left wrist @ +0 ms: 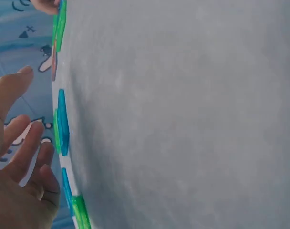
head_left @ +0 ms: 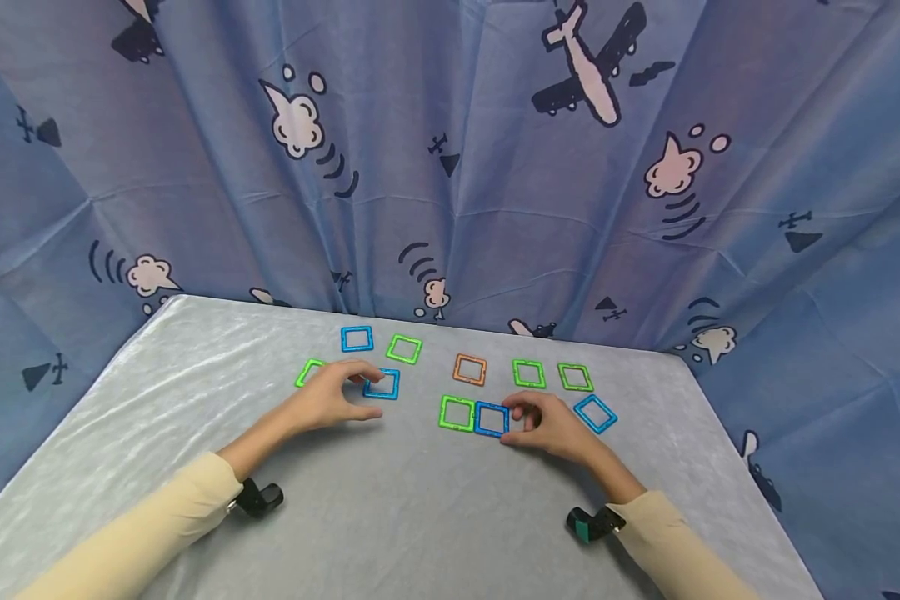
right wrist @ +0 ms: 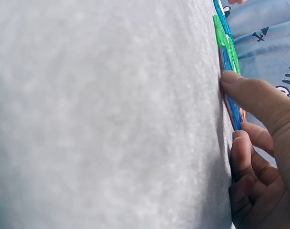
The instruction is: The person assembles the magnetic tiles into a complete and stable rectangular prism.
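Near the middle of the table, my right hand (head_left: pixel 551 427) pinches the right side of a dark blue square magnetic tile (head_left: pixel 492 434) between thumb and fingers. This open-framed tile lies flat, its left side against a green square tile (head_left: pixel 457 428). In the right wrist view the thumb (right wrist: pixel 238 82) touches the dark blue tile (right wrist: pixel 234 112). My left hand (head_left: pixel 330 402) hovers beside a lighter blue square tile (head_left: pixel 397 385), thumb and fingers spread apart and holding nothing. The left wrist view shows a gap between those fingers (left wrist: pixel 28 150) and the blue tile (left wrist: pixel 63 124).
Toward the back lie another blue tile (head_left: pixel 357 348), a green tile (head_left: pixel 405 360) and an orange tile (head_left: pixel 469 382). Two green tiles (head_left: pixel 529 385) (head_left: pixel 576 388) and a tilted blue tile (head_left: pixel 604 428) lie right. A green tile (head_left: pixel 302 374) is partly behind my left hand. A curtain (head_left: pixel 457 167) hangs behind the table.
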A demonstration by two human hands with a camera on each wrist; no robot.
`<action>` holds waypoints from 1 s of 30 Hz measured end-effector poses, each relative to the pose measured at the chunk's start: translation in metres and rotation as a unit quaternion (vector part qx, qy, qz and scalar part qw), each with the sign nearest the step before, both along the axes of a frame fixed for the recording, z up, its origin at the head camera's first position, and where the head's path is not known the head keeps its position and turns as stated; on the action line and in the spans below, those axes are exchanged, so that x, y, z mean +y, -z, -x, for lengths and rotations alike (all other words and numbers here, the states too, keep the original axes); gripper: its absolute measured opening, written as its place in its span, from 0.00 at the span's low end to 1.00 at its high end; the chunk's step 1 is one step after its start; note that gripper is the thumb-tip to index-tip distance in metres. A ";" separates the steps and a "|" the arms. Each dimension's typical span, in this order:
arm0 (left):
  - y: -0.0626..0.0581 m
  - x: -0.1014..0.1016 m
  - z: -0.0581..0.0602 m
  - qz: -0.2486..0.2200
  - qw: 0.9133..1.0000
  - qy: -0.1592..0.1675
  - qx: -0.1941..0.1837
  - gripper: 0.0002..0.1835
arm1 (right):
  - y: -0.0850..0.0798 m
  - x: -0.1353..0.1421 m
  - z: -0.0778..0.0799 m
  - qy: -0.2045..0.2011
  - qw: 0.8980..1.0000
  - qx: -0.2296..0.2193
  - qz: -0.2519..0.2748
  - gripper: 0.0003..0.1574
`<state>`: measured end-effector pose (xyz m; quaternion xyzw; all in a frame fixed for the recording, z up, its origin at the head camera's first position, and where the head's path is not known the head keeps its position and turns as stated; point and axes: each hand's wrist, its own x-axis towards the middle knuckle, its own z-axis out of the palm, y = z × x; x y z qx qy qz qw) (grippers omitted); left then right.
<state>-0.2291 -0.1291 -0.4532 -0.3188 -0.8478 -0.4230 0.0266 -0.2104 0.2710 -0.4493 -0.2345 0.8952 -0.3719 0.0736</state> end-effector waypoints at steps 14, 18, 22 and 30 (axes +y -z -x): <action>0.011 -0.014 0.021 0.012 0.999 -0.035 -0.002 0.26 | 0.003 0.002 0.001 0.000 1.000 0.001 0.004 0.31; 0.009 -0.012 0.025 0.033 0.998 -0.046 0.000 0.30 | 0.002 0.002 0.000 0.000 1.000 0.000 0.007 0.31; 0.010 -0.010 0.029 0.052 0.998 -0.043 -0.002 0.32 | 0.002 0.002 0.000 -0.002 1.000 0.001 0.007 0.31; 0.012 -0.009 0.032 0.065 0.997 -0.039 -0.026 0.31 | 0.001 0.001 -0.001 -0.002 1.000 -0.001 0.006 0.31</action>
